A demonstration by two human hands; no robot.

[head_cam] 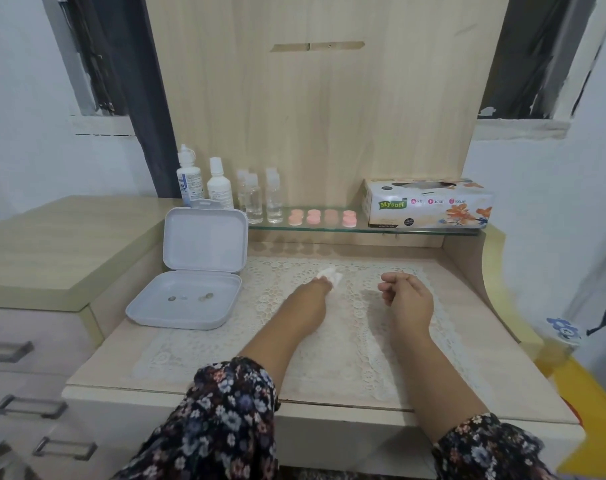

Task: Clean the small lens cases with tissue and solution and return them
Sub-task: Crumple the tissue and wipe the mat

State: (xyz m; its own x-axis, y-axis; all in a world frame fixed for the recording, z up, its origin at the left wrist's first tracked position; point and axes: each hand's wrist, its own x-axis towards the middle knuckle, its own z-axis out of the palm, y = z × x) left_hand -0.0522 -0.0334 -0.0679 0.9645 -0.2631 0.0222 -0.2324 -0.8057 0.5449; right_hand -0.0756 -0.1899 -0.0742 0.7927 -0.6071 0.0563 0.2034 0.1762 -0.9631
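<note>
The pink lens cases point(323, 217) sat in a row on the glass shelf point(329, 229) at the back of the counter point(100, 368), some stacked two high, well beyond both hands. Nothing stood between them and the hands but the open stretch of lace mat point(343, 341) covering the counter.

The left hand point(315, 289) reached forward over the mat and pinched a small wad of white tissue point(330, 274) at its fingertips, the tissue lying on or just above the lace. The right hand point(403, 292) hovered beside it, apart from the tissue, fingers loosely curled and holding nothing. Both arms wore dark floral sleeves point(225, 420).

Just left of the cases on the same shelf stood a cluster of small clear bottles point(260, 199), and further left two white solution bottles point(204, 183), the taller one with a blue label. At the right end of the shelf lay a tissue box point(428, 202) printed with orange flowers, its top slot open.

On the counter to the left of the left hand rested a white hinged box point(187, 299), lid propped upright against the shelf edge. In its tray lay a few small round things, too small to identify. A drawer unit point(27, 375) with metal handles stood at the far left.
</note>
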